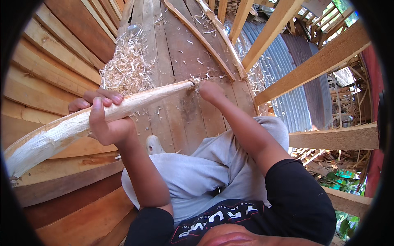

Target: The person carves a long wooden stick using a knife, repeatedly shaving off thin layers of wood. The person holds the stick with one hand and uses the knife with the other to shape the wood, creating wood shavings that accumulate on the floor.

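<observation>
A long, pale, stripped wooden pole (152,98) slants across in front of me, thick at the lower left and thinner towards the middle. My left hand (108,123) grips its middle, with the thumb and fingers wrapped over the top. At the thin end, my right hand (210,92) is closed in a fist. A small dark thing shows between that fist and the pole's tip. What the fist holds is hidden by the hand.
Wood shavings (129,65) are heaped on the plank floor (184,119) by the board wall (53,61) at left. Two long strips of wood (201,39) lie farther off. Timber railings (316,61) stand at right, with corrugated metal sheets (287,82) beyond them.
</observation>
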`<control>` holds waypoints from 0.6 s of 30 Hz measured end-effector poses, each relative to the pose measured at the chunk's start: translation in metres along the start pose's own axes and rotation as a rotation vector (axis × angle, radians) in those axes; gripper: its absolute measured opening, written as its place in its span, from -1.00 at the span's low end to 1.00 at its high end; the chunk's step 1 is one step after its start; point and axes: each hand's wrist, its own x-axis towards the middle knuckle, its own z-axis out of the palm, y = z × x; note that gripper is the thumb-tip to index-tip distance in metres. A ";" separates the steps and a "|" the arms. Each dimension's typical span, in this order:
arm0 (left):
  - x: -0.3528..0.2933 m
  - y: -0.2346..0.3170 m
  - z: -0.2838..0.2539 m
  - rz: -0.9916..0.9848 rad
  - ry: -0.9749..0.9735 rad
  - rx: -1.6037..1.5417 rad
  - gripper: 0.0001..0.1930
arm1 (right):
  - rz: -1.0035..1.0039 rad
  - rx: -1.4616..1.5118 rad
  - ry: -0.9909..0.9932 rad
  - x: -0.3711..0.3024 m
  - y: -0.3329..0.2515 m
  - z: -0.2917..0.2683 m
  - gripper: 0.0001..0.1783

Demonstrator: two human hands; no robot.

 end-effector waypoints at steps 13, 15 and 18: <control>-0.001 0.003 -0.008 -0.026 -0.079 -0.015 -0.81 | -0.296 0.403 -0.321 -0.037 -0.046 -0.053 -0.40; -0.001 0.002 -0.010 -0.026 -0.079 -0.017 -0.81 | -0.353 0.456 -0.358 -0.032 -0.040 -0.056 -0.46; 0.000 0.001 -0.011 -0.010 -0.070 -0.018 -0.79 | -0.349 0.533 -0.438 -0.035 -0.035 -0.059 -0.52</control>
